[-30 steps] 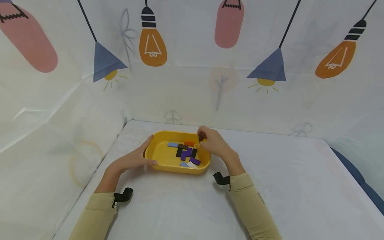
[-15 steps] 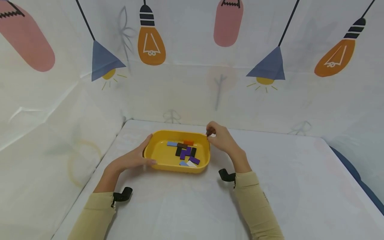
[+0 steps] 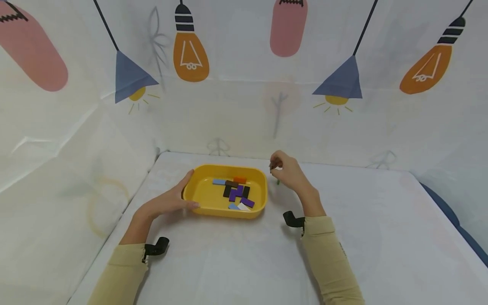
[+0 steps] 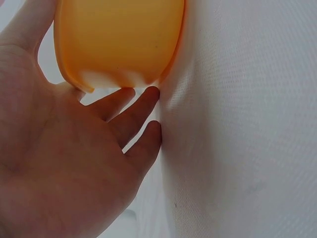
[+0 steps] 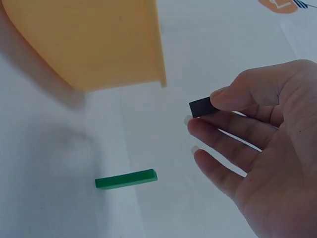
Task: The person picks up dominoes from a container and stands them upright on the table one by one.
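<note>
A yellow tray sits on the white table, holding several small blocks: purple, black, brown, light blue, white and orange. My left hand grips the tray's left end, thumb at the near rim and fingers toward the far corner. In the left wrist view, fingertips touch the tray's yellow outer wall. Just beyond the right rim, my right hand pinches a small dark block between thumb and fingers, above the table. Below that hand lies a green block, mostly hidden in the head view.
The white table stretches in front of the tray and to the right. A white fabric wall printed with lamps and bulbs stands behind, and another on the left. Something dark blue is past the table's right edge.
My right hand has moved right, from over the tray to outside its right rim, carrying the dark block. A bit of the green block now shows under it. The left hand stays on the tray.
</note>
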Tool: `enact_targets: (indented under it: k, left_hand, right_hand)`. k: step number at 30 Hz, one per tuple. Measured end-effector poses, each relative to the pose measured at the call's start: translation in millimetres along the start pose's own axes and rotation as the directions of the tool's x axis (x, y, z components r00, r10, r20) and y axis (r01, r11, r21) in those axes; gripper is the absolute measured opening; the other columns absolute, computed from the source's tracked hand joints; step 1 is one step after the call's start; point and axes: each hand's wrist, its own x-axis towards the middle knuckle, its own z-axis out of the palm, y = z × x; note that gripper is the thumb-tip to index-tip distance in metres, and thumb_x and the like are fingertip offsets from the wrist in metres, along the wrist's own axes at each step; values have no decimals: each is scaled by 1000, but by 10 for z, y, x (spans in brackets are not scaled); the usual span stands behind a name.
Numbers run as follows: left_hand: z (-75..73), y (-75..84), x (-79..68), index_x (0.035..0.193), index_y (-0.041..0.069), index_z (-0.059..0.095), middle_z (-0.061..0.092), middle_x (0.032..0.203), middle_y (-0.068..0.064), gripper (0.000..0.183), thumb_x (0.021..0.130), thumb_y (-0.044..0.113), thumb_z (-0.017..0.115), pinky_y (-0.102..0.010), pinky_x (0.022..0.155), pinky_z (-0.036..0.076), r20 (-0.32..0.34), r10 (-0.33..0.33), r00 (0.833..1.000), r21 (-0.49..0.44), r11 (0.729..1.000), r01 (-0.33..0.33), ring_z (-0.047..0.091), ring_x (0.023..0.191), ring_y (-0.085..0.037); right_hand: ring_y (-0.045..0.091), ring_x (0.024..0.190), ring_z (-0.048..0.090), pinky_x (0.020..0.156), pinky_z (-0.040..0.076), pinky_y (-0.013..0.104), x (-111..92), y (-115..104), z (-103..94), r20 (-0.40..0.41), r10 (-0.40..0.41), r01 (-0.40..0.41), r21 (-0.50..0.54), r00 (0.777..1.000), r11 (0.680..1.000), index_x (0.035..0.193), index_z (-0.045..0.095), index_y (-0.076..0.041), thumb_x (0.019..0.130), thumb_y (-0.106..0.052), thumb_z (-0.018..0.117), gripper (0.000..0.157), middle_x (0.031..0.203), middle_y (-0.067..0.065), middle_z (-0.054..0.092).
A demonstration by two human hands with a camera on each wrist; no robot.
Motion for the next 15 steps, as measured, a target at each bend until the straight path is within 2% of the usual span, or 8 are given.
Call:
enact_targets:
  k: [7, 15]
  left_hand:
    - [-13, -1, 3, 159, 33, -13, -8, 169, -6, 116, 84, 41, 75, -71, 118, 9, 4, 2, 1000, 1, 1000, -2, -1, 155, -39]
    - [-10, -12, 6, 159, 32, -14, -8, 169, -7, 117, 84, 42, 75, -72, 117, 9, 4, -2, 1000, 10, 1000, 2, -1, 155, -40]
  right_hand:
    - [28, 101, 63, 102, 48, 47, -11, 93, -51, -13, 24, -24, 18, 1000, 1000, 110, 54, -6, 89, -3, 62, 22, 105, 12, 65]
    - [30, 104, 63, 102, 49, 48, -41, 179, -102, -34, 52, -51, 10, 998, 999, 114, 55, -3, 90, -3, 62, 26, 108, 13, 65]
